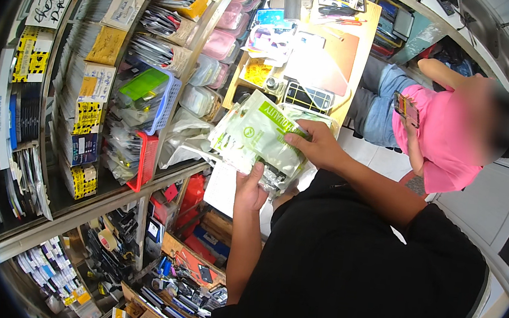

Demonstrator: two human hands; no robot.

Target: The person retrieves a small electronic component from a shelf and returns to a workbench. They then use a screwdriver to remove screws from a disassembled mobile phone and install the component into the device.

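A bundle of green-and-white plastic packets [260, 136] is held up in front of me, fanned out a little toward the left. From below, my left hand [251, 188] grips the bundle's lower edge, its thumb lying over the front. My right hand [319, 145] pinches the right side of the front packet, thumb on its face. The fingers behind the packets are hidden. Just beyond the bundle lies the wooden workbench [361, 43], with a dark gridded panel [308, 97] near its front edge.
Shelves of upright packets in cardboard boxes [106, 45] line the left, with a blue basket [170, 103] and a red basket [145, 163]. Pink-lidded containers [228, 21] stand beside the bench. At right, a person in a pink shirt [446, 132] holds a phone [407, 110].
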